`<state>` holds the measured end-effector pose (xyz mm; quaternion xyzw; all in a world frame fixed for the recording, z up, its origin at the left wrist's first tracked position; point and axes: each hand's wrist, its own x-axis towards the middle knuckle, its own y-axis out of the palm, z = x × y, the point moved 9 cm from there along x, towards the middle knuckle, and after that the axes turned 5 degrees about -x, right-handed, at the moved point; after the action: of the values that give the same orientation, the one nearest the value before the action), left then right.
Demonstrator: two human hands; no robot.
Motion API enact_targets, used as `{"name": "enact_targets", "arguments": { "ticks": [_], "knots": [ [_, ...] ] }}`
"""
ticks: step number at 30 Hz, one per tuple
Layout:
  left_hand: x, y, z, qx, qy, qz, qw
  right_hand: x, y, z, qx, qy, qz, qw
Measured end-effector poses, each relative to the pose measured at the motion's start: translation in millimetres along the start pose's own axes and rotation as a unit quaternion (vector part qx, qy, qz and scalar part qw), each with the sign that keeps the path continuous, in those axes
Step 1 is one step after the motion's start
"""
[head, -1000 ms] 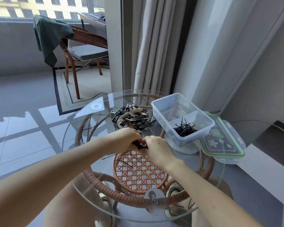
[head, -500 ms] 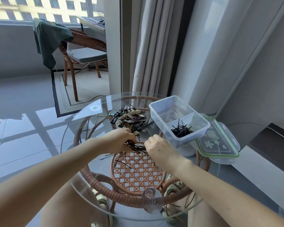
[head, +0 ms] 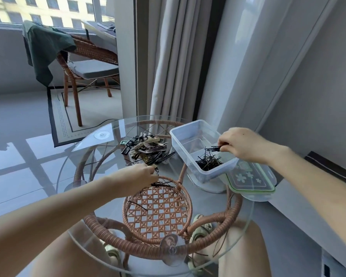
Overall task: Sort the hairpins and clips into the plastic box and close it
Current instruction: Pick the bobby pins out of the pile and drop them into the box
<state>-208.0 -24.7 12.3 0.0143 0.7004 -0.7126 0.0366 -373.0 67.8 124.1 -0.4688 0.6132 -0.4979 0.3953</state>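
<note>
A clear plastic box (head: 180, 134) stands open at the right of the round glass table (head: 84, 156), with black hairpins (head: 208, 162) heaped in its near end. My right hand (head: 242, 144) hovers over the box, fingers pinched on a small bunch of black hairpins (head: 213, 149). My left hand (head: 142, 174) rests at the table's middle, fingers closed on loose hairpins (head: 164, 184) by the mixed pile of clips and pins (head: 148, 149). The box's green-rimmed lid (head: 252, 180) lies flat right of the box.
A single hairpin (head: 137, 204) lies on the glass over the wicker shelf below. A rattan chair (head: 88, 62) with a green cloth stands far left by the window. Curtains (head: 172, 56) and a wall ledge close off the right side.
My hands were together at the table's middle; my right hand has carried a bunch of hairpins right, over the box. My left hand stayed near the pile.
</note>
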Motion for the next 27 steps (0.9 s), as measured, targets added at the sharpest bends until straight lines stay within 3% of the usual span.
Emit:
{"name": "enact_targets", "arguments": {
  "ticks": [6, 14, 19, 22, 27],
  "knots": [
    [-3, -11, 2, -0.075, -0.01, -0.031, 0.997, 19, 44, 2, 0.019, -0.005, 0.075, 0.997],
    [-2, -64, 5, -0.192, -0.043, -0.147, 0.969, -5, 15, -27, 0.09, 0.053, -0.07, 0.992],
    [28, -121, -8, -0.319, -0.062, -0.216, 0.921, -32, -4, -39, 0.104, 0.063, -0.144, 0.982],
    [70, -139, -26, -0.31, -0.069, -0.198, 0.927, -42, -8, -46, 0.122, 0.079, -0.164, 0.976],
    [143, -120, -56, -0.222, -0.12, -0.069, 0.965, -52, -6, -49, 0.152, 0.094, -0.173, 0.968]
  ]
}}
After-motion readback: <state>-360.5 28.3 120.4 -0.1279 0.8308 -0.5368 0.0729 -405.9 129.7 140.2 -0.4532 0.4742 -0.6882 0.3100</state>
